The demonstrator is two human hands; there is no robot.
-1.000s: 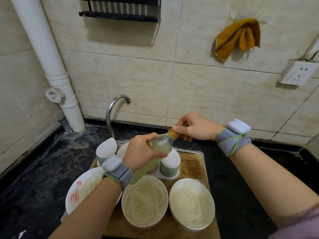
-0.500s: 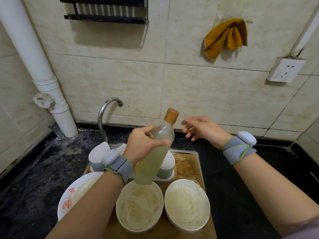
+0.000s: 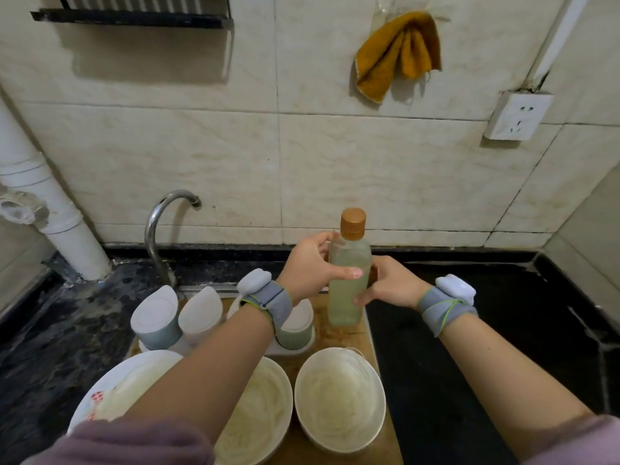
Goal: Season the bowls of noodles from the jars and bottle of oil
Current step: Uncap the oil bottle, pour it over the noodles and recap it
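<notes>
Oil bottle [image 3: 349, 280] stood upright at the far right edge of the wooden board [image 3: 365, 444] — left hand [image 3: 310, 266] and right hand [image 3: 391, 283] both clasped it, behind two noodle bowls [image 3: 339, 399]; black counter [image 3: 486, 347] lay free rightward.

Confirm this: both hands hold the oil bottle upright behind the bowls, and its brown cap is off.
Not quite. The head view shows the brown cap on the oil bottle. The rest holds: left hand and right hand hold it upright behind the bowls.
</notes>
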